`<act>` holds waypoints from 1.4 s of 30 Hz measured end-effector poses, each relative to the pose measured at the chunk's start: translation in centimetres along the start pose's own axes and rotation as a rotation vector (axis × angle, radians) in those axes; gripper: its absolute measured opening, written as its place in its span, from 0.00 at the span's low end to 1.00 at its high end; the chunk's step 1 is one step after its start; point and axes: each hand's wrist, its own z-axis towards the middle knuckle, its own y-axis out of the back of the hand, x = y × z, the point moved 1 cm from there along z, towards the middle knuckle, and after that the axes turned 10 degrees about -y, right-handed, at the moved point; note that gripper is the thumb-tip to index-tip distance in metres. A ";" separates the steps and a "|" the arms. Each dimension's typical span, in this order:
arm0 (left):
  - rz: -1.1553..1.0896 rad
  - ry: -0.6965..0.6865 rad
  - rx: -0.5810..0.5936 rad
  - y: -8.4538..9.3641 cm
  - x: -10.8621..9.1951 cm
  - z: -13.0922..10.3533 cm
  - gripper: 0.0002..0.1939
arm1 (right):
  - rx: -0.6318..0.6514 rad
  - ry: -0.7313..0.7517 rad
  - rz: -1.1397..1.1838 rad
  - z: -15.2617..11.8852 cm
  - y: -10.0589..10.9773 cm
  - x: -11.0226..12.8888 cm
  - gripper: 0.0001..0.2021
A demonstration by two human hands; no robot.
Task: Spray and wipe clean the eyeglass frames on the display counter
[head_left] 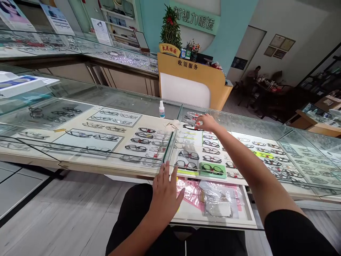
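My left hand (pixel 165 190) lies flat with its fingers spread against the front edge of the glass display case (pixel 119 156), beside an upright glass divider (pixel 169 147). My right hand (pixel 207 122) reaches over into the case at its far side, its fingers bent down and closed at the end of a pair of dark-framed eyeglasses (pixel 189 127). The fingertips partly hide that end of the frame. Rows of eyeglasses stand between the hands, among them a dark pair (pixel 186 164) and a pair on a green card (pixel 212 168).
An open drawer (pixel 213 217) below the case holds clear plastic bags (pixel 221 202) and pink packets (pixel 189 192). A small spray bottle (pixel 162 109) stands near the back glass. More eyeglasses lie on grey mats (pixel 93 142) to the left. A cashier counter (pixel 191 80) stands beyond.
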 end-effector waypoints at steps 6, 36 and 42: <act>-0.059 0.036 0.009 -0.9 0.3 -0.4 0.37 | 0.099 -0.027 -0.064 2.5 -1.3 0.6 0.08; -0.138 0.074 0.151 -0.6 0.1 -0.2 0.38 | 0.196 -0.032 -0.157 -5.3 -0.9 0.2 0.11; -0.168 0.077 0.164 -0.1 0.0 -0.1 0.38 | 0.159 0.037 -0.089 -8.9 -0.4 -1.1 0.10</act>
